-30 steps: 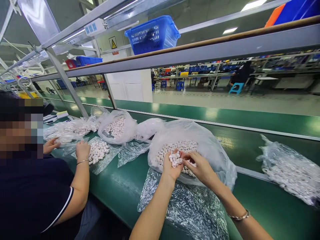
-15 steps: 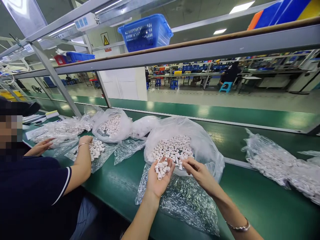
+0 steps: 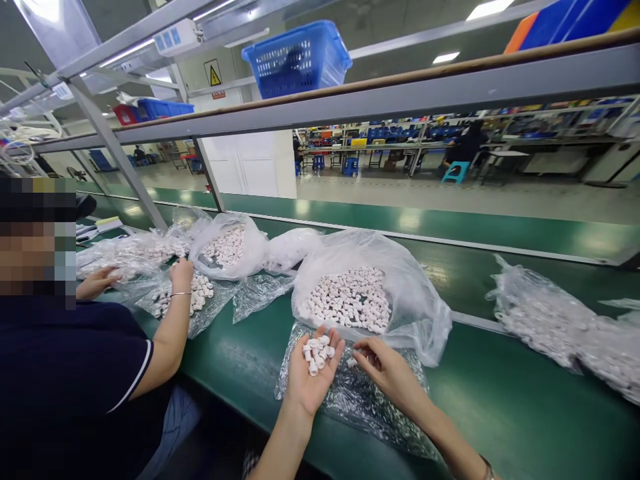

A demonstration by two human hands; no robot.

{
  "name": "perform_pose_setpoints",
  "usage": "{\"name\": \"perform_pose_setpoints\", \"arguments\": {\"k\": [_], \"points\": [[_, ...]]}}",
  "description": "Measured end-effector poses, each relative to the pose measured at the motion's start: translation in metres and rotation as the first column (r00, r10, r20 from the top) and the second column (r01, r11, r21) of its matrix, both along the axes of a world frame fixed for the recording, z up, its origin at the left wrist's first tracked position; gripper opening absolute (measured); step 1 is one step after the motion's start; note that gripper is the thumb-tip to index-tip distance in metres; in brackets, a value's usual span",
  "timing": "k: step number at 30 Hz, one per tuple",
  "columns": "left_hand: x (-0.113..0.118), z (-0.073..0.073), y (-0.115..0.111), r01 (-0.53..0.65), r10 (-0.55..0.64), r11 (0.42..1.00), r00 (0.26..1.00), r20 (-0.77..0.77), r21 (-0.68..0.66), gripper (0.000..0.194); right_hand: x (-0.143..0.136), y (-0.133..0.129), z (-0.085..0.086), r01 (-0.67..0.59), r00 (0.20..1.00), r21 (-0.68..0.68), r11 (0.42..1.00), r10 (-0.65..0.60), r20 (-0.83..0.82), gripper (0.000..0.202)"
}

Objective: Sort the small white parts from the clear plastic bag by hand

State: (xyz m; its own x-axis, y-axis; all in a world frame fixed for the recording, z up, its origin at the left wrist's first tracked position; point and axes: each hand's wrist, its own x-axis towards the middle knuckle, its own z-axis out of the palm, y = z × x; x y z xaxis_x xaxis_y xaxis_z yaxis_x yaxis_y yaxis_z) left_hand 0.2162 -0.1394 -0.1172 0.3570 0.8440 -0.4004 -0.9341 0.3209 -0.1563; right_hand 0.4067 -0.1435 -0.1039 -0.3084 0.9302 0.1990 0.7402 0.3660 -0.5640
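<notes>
Cupping white caps [image 3: 317, 351] in open left hand [image 3: 313, 373], right hand [image 3: 385, 370] pinching one, open bag [image 3: 395, 293] behind, co-worker's sleeve [image 3: 90, 373] left.

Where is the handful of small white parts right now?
In the head view, the small white parts lie in the open palm of the left hand, low centre, just in front of the open plastic bag, with the right hand beside them.

Green bench [image 3: 500, 413]; blue basket [image 3: 297, 59] overhead (shelved).
</notes>
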Motion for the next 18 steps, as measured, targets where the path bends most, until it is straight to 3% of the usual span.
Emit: {"name": "perform_pose_setpoints", "arguments": {"k": [4,8,13,18], "points": [[0.01,0.0,-0.003,0.046,-0.046,0.999,0.999,-0.024,-0.009,0.032,-0.013,-0.011,0.013,-0.028,0.999,0.166,0.986,0.02,0.051,0.015],[0.016,0.0,-0.003,0.079,-0.078,0.997,0.995,-0.058,0.01,0.031,-0.017,-0.017,0.015,-0.057,0.985,0.295,0.954,0.005,0.174,0.011],[0.026,-0.001,-0.005,0.112,-0.107,0.993,0.989,-0.1,0.043,0.029,-0.016,-0.017,0.016,-0.071,0.949,0.227,0.971,-0.004,0.314,0.009],[0.031,-0.005,-0.007,0.163,-0.158,0.986,0.981,-0.114,0.033,0.03,-0.015,-0.014,0.015,-0.063,0.948,0.197,0.978,-0.004,0.318,0.006]]}}
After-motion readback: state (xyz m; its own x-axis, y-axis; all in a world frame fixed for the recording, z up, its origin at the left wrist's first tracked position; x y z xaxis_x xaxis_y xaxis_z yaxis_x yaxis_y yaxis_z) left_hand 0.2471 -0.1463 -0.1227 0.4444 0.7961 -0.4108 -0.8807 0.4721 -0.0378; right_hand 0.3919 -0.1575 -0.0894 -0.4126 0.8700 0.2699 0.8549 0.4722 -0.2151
